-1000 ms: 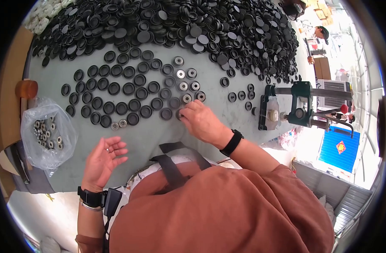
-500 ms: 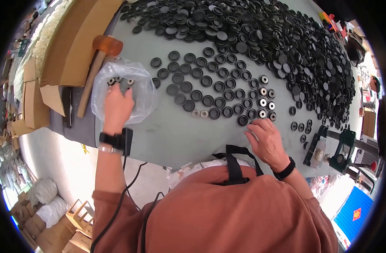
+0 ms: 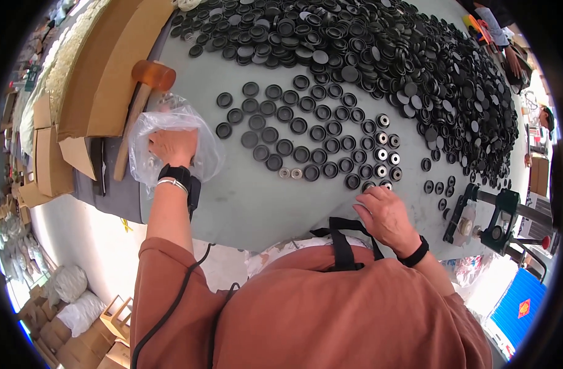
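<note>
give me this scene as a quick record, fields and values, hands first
left hand: inside the clear plastic bag, grip hidden
right hand: at the near end of the round black caps with silver metal centres, grip unclear
grey table, middle: loose round black caps spread singly, two small silver metal rings beside them
far side: large heap of similar black caps
left side: wooden-handled mallet with orange-brown cylindrical head, beside the bag
right side: green metal press

Left hand (image 3: 177,146) in plastic bag (image 3: 209,150): fingers mostly hidden, contents unclear.
</note>
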{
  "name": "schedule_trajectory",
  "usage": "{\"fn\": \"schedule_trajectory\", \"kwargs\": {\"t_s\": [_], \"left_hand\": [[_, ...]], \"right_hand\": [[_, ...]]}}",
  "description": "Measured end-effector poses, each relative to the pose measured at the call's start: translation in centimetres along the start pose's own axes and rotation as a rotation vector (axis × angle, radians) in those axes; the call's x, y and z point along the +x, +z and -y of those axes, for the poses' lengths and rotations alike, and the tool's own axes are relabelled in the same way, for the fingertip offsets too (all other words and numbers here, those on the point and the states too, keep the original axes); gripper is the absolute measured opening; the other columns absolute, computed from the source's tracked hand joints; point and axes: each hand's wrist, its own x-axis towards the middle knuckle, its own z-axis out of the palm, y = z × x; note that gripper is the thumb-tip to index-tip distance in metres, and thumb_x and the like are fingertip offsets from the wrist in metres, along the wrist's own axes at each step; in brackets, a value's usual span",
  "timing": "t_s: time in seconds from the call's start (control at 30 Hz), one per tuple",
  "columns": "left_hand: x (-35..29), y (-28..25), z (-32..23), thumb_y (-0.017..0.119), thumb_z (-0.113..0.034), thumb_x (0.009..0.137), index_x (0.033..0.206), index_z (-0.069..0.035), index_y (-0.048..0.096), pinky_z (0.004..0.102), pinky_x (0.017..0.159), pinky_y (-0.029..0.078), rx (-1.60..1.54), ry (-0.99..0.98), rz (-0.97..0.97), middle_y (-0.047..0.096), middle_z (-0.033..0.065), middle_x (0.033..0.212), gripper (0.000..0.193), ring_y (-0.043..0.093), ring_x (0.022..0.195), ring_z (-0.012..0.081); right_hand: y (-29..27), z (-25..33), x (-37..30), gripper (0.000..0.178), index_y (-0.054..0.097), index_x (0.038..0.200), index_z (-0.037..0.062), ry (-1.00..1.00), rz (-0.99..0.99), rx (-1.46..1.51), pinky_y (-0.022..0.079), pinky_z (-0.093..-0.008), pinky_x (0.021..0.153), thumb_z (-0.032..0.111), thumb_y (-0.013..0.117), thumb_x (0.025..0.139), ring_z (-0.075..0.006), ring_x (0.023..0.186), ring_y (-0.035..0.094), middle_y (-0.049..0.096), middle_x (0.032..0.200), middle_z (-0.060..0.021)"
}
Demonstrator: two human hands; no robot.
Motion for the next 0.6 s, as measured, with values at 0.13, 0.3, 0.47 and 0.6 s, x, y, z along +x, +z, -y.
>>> {"fn": "schedule_trajectory", "kwargs": {"t_s": [0.13,0.3,0.47,0.6], "left_hand": [[-0.3,1.2,0.0,0.051,-0.034,0.077,0.117,-0.013,0.048,0.0494,0.079,0.041,-0.167,0.127,-0.211,0.058,0.0175,0.102,0.044,0.054,0.093,0.0392],[-0.6,1.3,-0.9,0.052,-0.035,0.077,0.107,-0.011,0.052,0.0506,0.069,0.045,-0.214,0.074,-0.298,0.061,0.0202,0.093,0.038,0.058,0.086,0.0399],[-0.3,0.1,-0.9,0.051,-0.028,0.079,0.103,-0.005,0.055,0.0463,0.076,0.045,-0.370,0.146,-0.122,0.060,0.0217,0.096,0.034,0.056,0.090,0.0399],[0.3,0.8,-0.3,0.050,-0.026,0.080,0.103,-0.004,0.055,0.0455,0.074,0.045,-0.381,0.183,-0.150,0.060,0.0230,0.092,0.033,0.057,0.084,0.0412]], "right_hand": [[0.1,0.2,0.2,0.013,0.059,0.080,0.0055,-0.013,-0.006,0.009,0.045,-0.0341,0.064,0.009,0.065,0.070,-0.0251,0.074,0.054,0.055,0.080,-0.0078],[0.0,0.4,0.4,0.013,0.058,0.080,0.0054,-0.010,-0.015,0.025,0.045,-0.0344,0.064,0.010,0.065,0.070,-0.0250,0.074,0.054,0.055,0.079,-0.0079],[-0.4,0.8,-0.3,0.012,0.058,0.080,0.0051,-0.012,0.010,0.011,0.045,-0.0351,0.063,0.010,0.064,0.071,-0.0252,0.073,0.054,0.055,0.079,-0.0081],[-0.5,0.9,-0.7,0.012,0.058,0.080,0.0051,-0.028,-0.017,-0.003,0.045,-0.0351,0.062,0.010,0.064,0.071,-0.0256,0.072,0.054,0.054,0.078,-0.0081]]}}
